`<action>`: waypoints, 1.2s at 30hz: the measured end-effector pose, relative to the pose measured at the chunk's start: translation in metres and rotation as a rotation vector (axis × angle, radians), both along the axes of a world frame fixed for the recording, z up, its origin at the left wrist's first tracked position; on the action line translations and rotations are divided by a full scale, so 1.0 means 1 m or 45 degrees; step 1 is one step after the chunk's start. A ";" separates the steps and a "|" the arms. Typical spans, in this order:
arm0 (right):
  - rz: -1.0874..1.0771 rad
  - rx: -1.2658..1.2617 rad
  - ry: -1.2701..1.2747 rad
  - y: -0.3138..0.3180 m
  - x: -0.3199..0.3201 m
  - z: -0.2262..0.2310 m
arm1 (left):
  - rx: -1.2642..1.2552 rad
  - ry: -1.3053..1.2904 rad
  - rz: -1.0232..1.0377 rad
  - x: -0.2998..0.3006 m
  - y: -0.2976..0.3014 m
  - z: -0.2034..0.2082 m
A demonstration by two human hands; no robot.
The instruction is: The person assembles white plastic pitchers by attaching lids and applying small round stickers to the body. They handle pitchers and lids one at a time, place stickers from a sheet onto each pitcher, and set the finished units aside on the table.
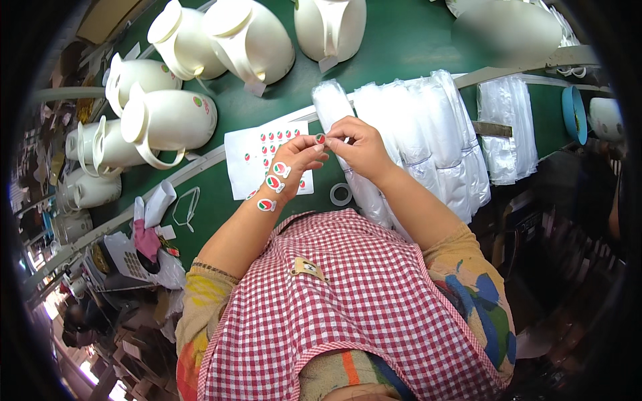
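Observation:
Between the fingertips of both my hands is a small red and green sticker [320, 139]. My left hand [302, 155] pinches it from the left, and my right hand [354, 144] meets it from the right with thumb and finger together. Several like stickers [273, 182] are stuck along the back of my left hand and wrist. Under my left hand lies a white sticker sheet [242, 175] with rows of the same red and green marks, partly hidden by the hand. Beside my right forearm is a row of clear plastic bags [401, 120].
White kettles [177, 120] stand at the left and far side of the green table [414, 40]. A tape roll [340, 194] lies near my apron. More plastic bags [506, 134] and a blue bowl [574, 115] are at the right. A metal rail [207, 160] crosses the table.

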State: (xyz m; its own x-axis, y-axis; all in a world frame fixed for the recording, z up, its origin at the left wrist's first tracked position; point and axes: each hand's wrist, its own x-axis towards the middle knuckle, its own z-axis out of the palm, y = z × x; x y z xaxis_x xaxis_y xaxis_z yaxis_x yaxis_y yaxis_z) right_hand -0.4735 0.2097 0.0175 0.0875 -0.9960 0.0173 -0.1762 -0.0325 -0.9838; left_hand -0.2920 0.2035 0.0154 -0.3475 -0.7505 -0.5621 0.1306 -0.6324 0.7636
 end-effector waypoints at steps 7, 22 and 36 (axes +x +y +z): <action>-0.190 -0.542 0.190 -0.014 -0.019 -0.006 | 0.083 -0.127 -0.175 -0.025 -0.027 0.006; -0.377 0.059 -0.190 0.005 -0.084 -0.032 | -0.719 -0.290 -0.129 -0.081 -0.204 -0.004; -0.091 0.155 -0.493 -0.042 -0.101 0.041 | -0.419 -0.036 -0.005 -0.098 -0.197 0.099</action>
State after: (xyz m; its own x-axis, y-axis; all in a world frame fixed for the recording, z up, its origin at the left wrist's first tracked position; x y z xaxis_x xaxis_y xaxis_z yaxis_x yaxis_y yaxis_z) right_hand -0.5750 0.1673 0.0583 0.0279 -0.9961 -0.0832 0.2105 0.0872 -0.9737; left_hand -0.3899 0.0066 0.1148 -0.3380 -0.8924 -0.2991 0.1044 -0.3514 0.9304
